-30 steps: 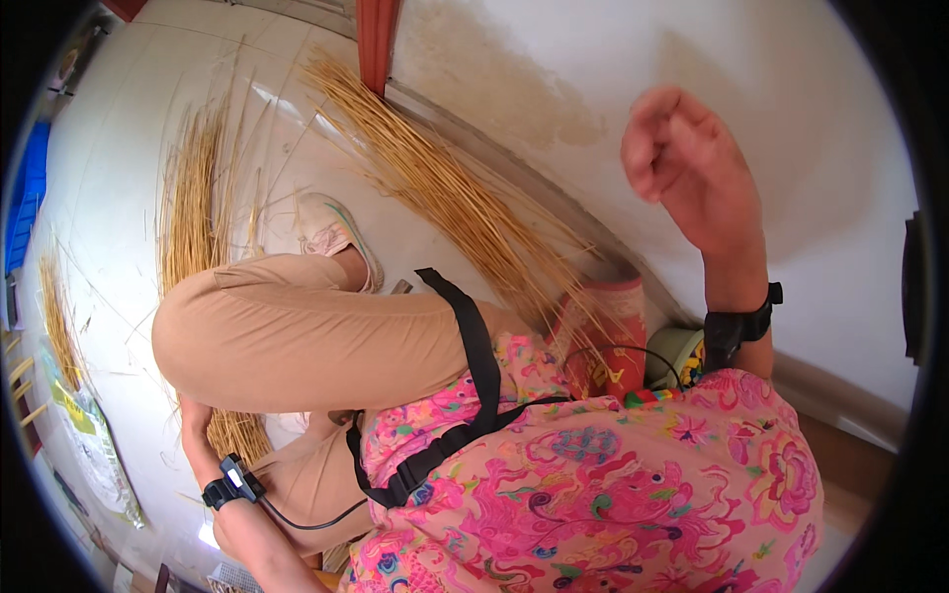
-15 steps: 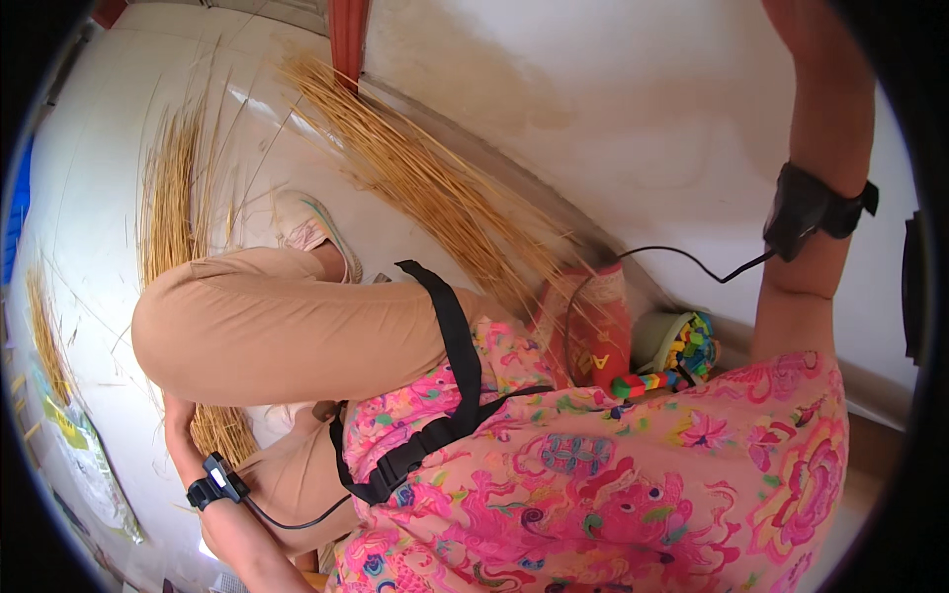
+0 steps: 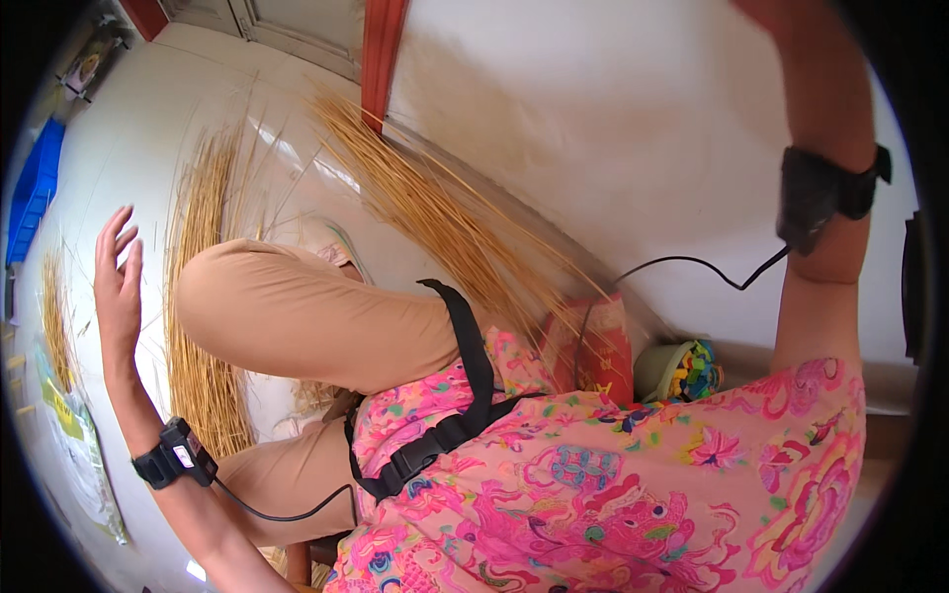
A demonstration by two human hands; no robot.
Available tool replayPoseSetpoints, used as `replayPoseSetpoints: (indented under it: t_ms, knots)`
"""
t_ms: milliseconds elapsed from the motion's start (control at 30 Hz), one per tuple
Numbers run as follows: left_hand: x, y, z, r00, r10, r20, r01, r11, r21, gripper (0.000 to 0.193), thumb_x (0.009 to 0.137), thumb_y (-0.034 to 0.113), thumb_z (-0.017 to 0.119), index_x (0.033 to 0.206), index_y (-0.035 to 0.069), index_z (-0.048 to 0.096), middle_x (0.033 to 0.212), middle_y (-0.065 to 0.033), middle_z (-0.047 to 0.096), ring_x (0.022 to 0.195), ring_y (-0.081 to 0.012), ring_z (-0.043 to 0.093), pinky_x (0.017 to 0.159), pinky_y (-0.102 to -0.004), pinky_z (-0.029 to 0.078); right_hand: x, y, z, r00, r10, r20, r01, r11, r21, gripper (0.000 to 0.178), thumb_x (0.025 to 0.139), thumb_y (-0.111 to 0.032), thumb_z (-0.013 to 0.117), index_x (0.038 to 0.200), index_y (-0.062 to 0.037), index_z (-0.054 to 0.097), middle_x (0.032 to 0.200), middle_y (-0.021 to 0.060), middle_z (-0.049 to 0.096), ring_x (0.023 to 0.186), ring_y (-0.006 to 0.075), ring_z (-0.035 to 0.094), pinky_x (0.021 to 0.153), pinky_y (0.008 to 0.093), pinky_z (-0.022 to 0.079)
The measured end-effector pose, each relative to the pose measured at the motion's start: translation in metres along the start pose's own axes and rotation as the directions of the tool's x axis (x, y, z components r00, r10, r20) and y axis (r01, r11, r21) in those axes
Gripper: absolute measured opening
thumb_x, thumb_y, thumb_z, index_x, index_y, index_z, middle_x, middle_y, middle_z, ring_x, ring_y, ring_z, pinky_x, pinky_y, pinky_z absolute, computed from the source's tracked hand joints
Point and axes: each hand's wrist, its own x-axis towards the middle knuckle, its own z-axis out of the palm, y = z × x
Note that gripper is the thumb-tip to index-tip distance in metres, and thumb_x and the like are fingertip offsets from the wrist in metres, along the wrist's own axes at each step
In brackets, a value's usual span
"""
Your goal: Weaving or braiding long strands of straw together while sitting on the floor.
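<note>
My left hand (image 3: 120, 292) is raised over the white floor on the left. It holds nothing, and its fingers are apart. The long bundle of dry straw stalks (image 3: 198, 326) beside my knee is the thing nearest to it. My right arm (image 3: 816, 267) reaches up along the white wall. Only the base of my right hand (image 3: 766, 15) shows at the top edge; its fingers are out of the picture. A second straw bundle (image 3: 425, 203) lies slanting along the foot of the wall, its near end by a red bag (image 3: 605, 346).
A pale tub (image 3: 660, 371) of colourful plastic blocks stands by the wall. Smaller straw (image 3: 55, 316), a clear plastic package (image 3: 84, 465) and a blue crate (image 3: 36, 188) lie at far left. A red post (image 3: 382, 64) rises at the back. Cables (image 3: 707, 265) run from my wrist straps.
My left hand has come up from behind my knee into view, away from the straw. My right arm stays raised. The whole view has shifted slightly, showing more of the back.
</note>
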Motion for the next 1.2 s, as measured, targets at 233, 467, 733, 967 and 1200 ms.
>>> replayPoseSetpoints:
  t_ms: [233, 467, 733, 967, 1200]
  knots:
    - [-0.04, 0.006, 0.003, 0.98, 0.066, 0.19, -0.063, 0.998, -0.017, 0.047, 0.085, -0.003, 0.043, 0.13, 0.009, 0.039, 0.136, -0.0075, 0.034, 0.115, -0.0207, 0.045, 0.088, -0.0323, 0.044, -0.113, 0.185, 0.086, 0.608, 0.642, 0.466, -0.653, 0.739, -0.165, 0.032, 0.086, -0.029, 0.054, 0.107, -0.0055, 0.053, 0.075, 0.0057, 0.061, 0.063, 0.0109, 0.058, 0.049, 0.0254, 0.045]
    - [-0.085, -0.047, 0.008, 0.936, -0.169, 0.31, 0.173, 0.985, 0.012, 0.041, 0.085, 0.0, 0.049, 0.124, 0.009, 0.043, 0.139, -0.0134, 0.023, 0.121, -0.0284, 0.039, 0.088, -0.0363, 0.046, -0.316, 0.298, 0.241, 0.359, 0.435, 0.826, -0.724, 0.689, -0.048, 0.05, 0.086, -0.047, 0.046, 0.103, -0.0019, 0.059, 0.102, 0.0113, 0.061, 0.084, 0.0199, 0.062, 0.067, 0.0318, 0.051]
    - [-0.097, -0.056, -0.001, 0.892, -0.298, 0.341, 0.275, 0.954, 0.115, 0.037, 0.085, 0.008, 0.055, 0.12, 0.008, 0.046, 0.139, -0.0163, 0.024, 0.127, -0.0337, 0.031, 0.094, -0.0396, 0.04, -0.294, 0.233, 0.317, 0.327, 0.654, 0.682, -0.786, 0.589, -0.188, 0.032, 0.08, -0.026, 0.051, 0.093, -0.0006, 0.065, 0.082, 0.0131, 0.065, 0.077, 0.0222, 0.063, 0.068, 0.0369, 0.049]
    - [-0.115, -0.08, -0.014, 0.863, -0.396, 0.315, 0.329, 0.912, 0.245, 0.04, 0.082, 0.012, 0.057, 0.119, 0.002, 0.047, 0.135, -0.021, 0.03, 0.124, -0.0352, 0.034, 0.102, -0.0358, 0.032, -0.152, 0.178, 0.213, 0.675, 0.626, 0.392, -0.73, 0.486, 0.481, 0.029, 0.087, -0.032, 0.053, 0.093, -0.0048, 0.061, 0.079, 0.0041, 0.063, 0.07, 0.0111, 0.059, 0.059, 0.0244, 0.045]
    - [-0.122, -0.081, -0.021, 0.816, -0.452, 0.361, 0.395, 0.891, 0.222, 0.038, 0.083, 0.012, 0.057, 0.118, 0.002, 0.047, 0.131, -0.0185, 0.035, 0.112, -0.0327, 0.047, 0.094, -0.036, 0.04, 0.006, 0.06, 0.073, 0.962, 0.205, -0.181, -0.022, 0.72, 0.694, 0.027, 0.092, -0.023, 0.047, 0.104, -0.0003, 0.056, 0.086, 0.0068, 0.062, 0.067, 0.0093, 0.054, 0.056, 0.0198, 0.039]
